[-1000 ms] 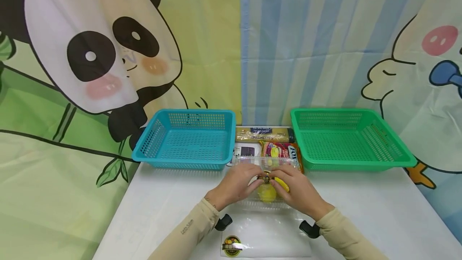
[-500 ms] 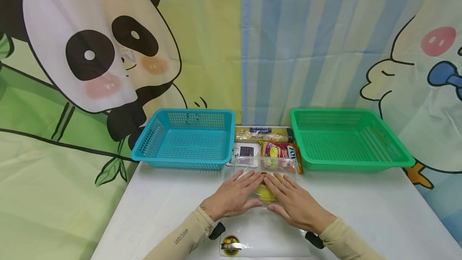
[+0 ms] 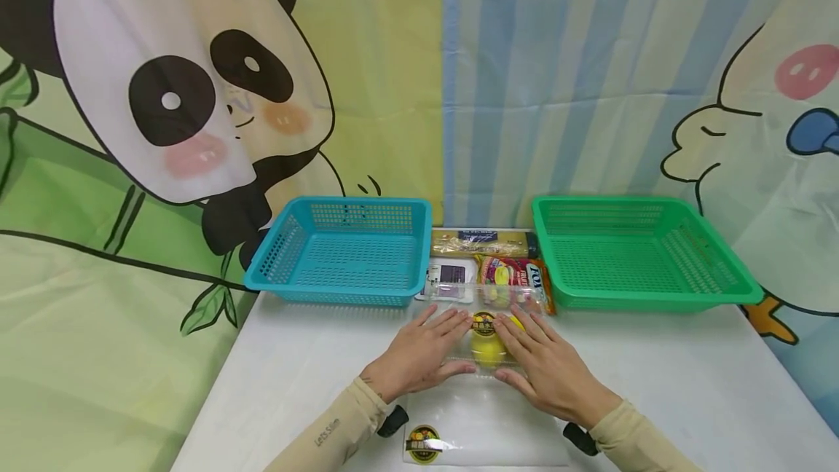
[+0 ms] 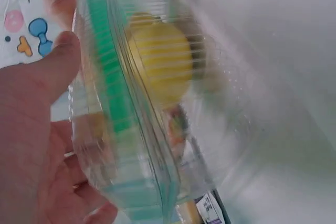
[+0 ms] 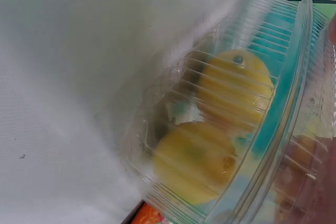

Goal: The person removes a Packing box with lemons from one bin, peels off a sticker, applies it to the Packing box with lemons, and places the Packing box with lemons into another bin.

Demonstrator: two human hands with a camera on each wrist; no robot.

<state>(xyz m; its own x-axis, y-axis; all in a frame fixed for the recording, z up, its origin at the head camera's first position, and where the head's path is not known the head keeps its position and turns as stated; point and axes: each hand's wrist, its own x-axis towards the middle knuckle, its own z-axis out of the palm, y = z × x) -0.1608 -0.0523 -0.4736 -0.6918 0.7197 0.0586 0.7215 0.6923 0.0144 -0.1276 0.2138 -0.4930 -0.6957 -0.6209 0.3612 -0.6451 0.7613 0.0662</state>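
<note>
A clear plastic clamshell box (image 3: 452,355) sits mid-table, its lid and base rims together in both wrist views. Yellow round fruits (image 5: 197,161) show through its ribbed wall, and one yellow fruit (image 4: 163,61) appears in the left wrist view. On the lid is a round black-and-gold sticker (image 3: 483,323). My left hand (image 3: 416,358) rests on the lid's left part, fingers extended. My right hand (image 3: 553,363) lies on the right part with straight fingers, its tips beside the sticker. Both thumbs are near the box's front edge.
Nearer me lies a white glossy sheet (image 3: 491,428) with a similar round sticker (image 3: 423,444). Behind the box are a white labelled pack (image 3: 452,272), a red FOX'S sweets bag (image 3: 514,272) and a spaghetti packet (image 3: 481,242). A blue basket (image 3: 360,290) and green basket (image 3: 645,297) flank them.
Both hands went from pinching at the sticker to lying flat on the lid with straight fingers. Since then they have spread slightly apart, leaving the sticker uncovered.
</note>
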